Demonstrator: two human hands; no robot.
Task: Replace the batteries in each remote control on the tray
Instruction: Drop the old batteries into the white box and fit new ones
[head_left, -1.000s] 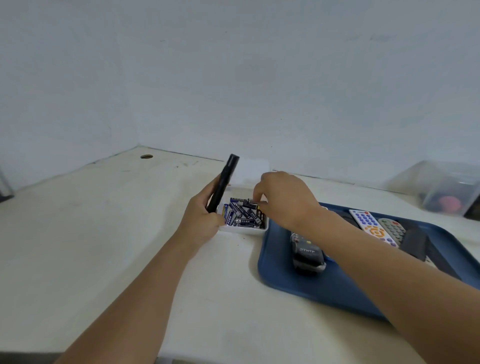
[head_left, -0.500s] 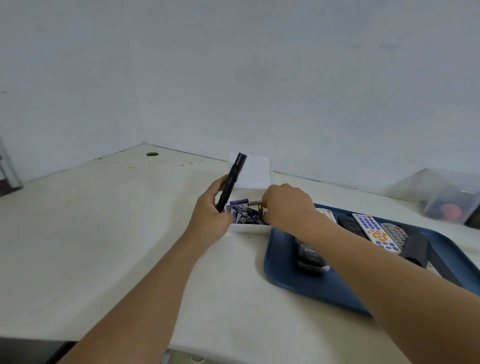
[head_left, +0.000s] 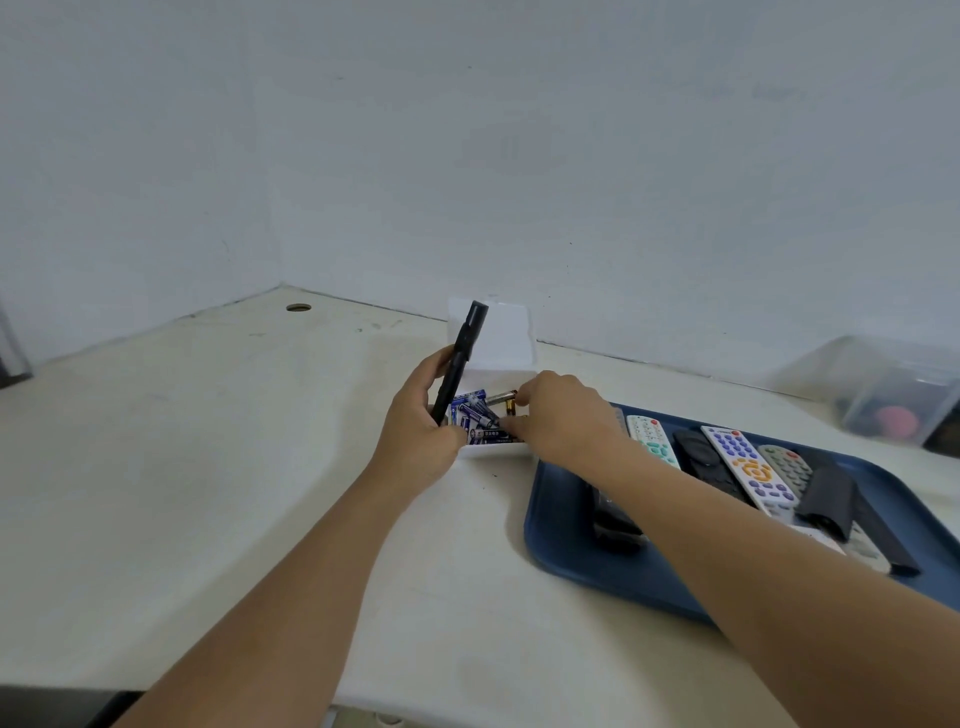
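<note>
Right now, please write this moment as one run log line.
left hand: holds black remote upright | right hand: pinches battery over battery box | tray: other remotes waiting

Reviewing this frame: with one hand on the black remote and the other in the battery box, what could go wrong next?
1. The right hand pinches among mixed batteries; a gold-ended one lies with the blue ones, so a used cell might get picked.
2. The left hand holds the black remote upright right over the box; it may slip.
3. The right forearm crosses the tray and might nudge remotes.
</note>
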